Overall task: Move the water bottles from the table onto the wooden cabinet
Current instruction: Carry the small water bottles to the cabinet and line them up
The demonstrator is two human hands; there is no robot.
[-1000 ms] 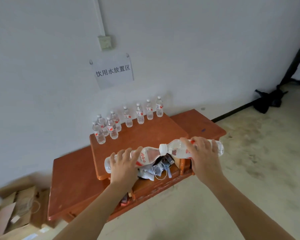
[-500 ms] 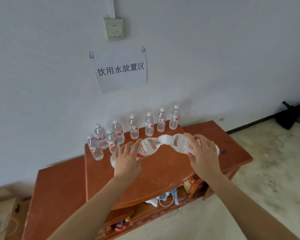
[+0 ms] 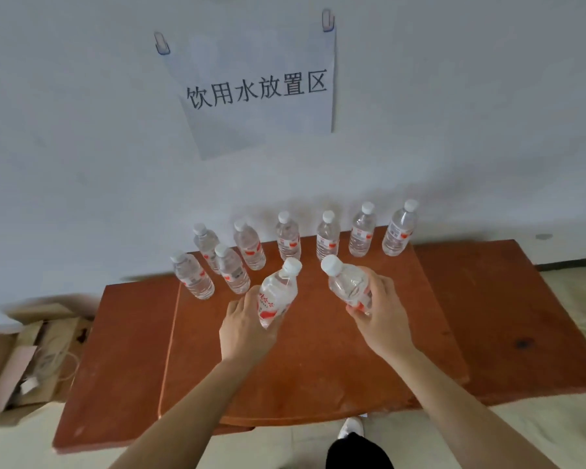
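Observation:
My left hand (image 3: pixel 247 328) grips a clear water bottle (image 3: pixel 278 294) with a red label and white cap, tilted with its cap pointing away and up. My right hand (image 3: pixel 381 311) grips a second bottle (image 3: pixel 347 284) the same way, its cap leaning left. Both bottles hover just above the reddish wooden cabinet top (image 3: pixel 318 367). Several more bottles (image 3: pixel 327 236) stand upright along the cabinet's back edge by the wall, with two (image 3: pixel 232 272) set forward at the left.
A paper sign (image 3: pixel 257 93) with printed characters hangs on the white wall above the bottles. Cardboard boxes (image 3: pixel 24 360) with cables lie on the floor at the left. A lower wooden side section (image 3: pixel 508 316) extends right. My shoe (image 3: pixel 351 428) shows below the front edge.
Both hands moved forward over the cabinet top and turned their bottles from lying sideways, caps meeting, to nearly upright. The view has come closer to the cabinet and wall.

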